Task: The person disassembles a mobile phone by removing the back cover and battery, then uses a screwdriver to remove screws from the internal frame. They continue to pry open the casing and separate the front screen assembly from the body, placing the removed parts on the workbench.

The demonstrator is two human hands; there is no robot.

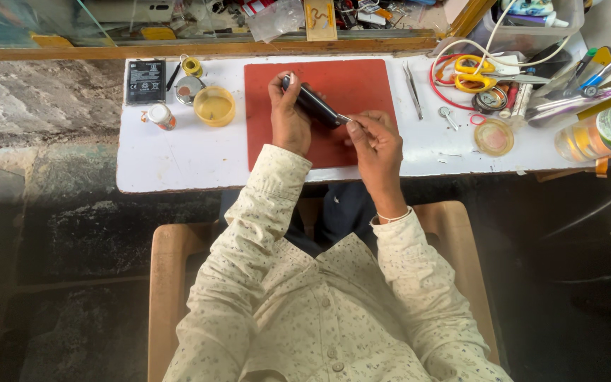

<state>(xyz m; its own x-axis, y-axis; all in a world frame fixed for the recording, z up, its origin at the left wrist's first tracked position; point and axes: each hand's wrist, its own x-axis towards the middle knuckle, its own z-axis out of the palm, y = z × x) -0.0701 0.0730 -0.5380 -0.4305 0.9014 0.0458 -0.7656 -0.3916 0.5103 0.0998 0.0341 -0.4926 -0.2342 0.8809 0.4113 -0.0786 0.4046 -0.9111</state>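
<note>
**Two hands on a dark phone over a red mat**

Nearest the head camera, the patterned cream shirt [319,318] fills the bottom of the view, both sleeves reaching up toward a white table [178,155]. Beyond the cuffs, the left hand [289,117] is wrapped around a dark phone [312,105], gripping its upper end and holding it tilted, raised above the red work mat [351,85]. At the phone's lower end, the right hand [374,141] has its fingers pinched together on a thin metal tool [344,118]; the tip appears to touch the phone's edge, though it is too small to tell for sure.

Left of the mat lie a black battery [144,81], a small yellow bowl [214,106], a little white bottle with an orange band [160,115] and a round tin [189,88]. Right of the mat, tweezers [412,88] lie close to its edge, with yellow-handled scissors [469,73] inside a loop of red wire [438,85] farther on. A shallow round dish [493,136] sits near the table's front edge, and a clear plastic bottle [599,131] lies on its side at the far right.
</note>
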